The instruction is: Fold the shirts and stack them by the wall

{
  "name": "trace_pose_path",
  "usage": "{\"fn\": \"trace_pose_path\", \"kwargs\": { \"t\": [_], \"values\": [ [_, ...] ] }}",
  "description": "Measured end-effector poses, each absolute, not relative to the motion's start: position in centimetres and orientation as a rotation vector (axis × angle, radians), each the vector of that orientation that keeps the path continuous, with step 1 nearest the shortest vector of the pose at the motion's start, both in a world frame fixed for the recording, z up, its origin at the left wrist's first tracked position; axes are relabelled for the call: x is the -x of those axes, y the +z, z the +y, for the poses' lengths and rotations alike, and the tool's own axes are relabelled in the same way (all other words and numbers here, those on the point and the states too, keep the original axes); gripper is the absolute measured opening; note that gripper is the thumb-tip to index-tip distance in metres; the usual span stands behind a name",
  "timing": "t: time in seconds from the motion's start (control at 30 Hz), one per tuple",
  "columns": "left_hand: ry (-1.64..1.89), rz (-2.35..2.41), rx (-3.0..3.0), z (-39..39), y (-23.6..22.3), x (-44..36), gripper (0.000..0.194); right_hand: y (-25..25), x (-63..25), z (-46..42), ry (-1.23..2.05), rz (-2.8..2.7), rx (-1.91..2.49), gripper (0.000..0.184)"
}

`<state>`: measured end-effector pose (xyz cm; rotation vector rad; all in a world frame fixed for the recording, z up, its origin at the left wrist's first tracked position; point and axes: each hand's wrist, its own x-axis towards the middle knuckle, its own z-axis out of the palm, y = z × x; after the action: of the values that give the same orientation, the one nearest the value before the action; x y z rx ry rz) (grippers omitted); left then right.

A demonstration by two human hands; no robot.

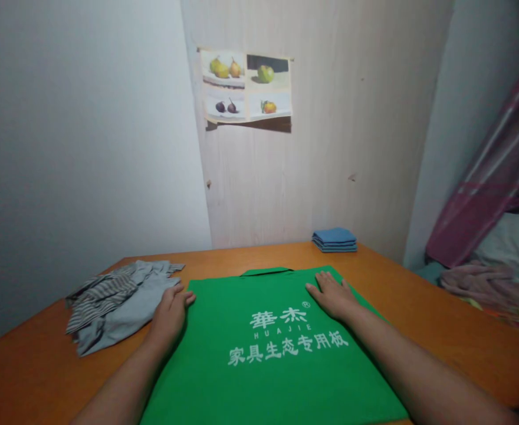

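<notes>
A green fabric bag (268,348) with white printed characters lies flat on the orange wooden table (419,307), its handle at the far edge. My left hand (171,310) rests at the bag's far left corner, fingers curled over the edge, thumb toward the bag. My right hand (332,293) lies flat and open on the bag's far right corner, fingers stretched out. Neither hand lifts the bag.
A crumpled grey and striped garment (113,301) lies on the table left of the bag. A small stack of folded blue cloths (334,239) sits at the far edge by the wall. Bedding and pink fabric (489,277) are to the right, beyond the table.
</notes>
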<state>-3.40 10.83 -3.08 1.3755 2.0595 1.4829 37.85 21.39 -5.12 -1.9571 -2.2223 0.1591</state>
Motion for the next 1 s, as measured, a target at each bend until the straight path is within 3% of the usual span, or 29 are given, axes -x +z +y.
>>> {"fn": "trace_pose_path", "kwargs": {
  "t": [0.2,0.4,1.0],
  "values": [
    [1.673,1.854,-1.075,10.5,-3.2,3.5,0.04,-6.3,-38.4,22.2,0.092,-2.255,1.944,0.082],
    [1.644,1.853,-1.158,10.8,-3.5,3.7,0.037,-6.7,-38.7,22.4,0.05,-2.264,1.934,0.081],
    [0.678,2.111,-2.099,9.7,-3.3,2.7,0.048,-6.0,-38.4,22.1,0.078,-2.263,2.03,0.083]
  ]
}}
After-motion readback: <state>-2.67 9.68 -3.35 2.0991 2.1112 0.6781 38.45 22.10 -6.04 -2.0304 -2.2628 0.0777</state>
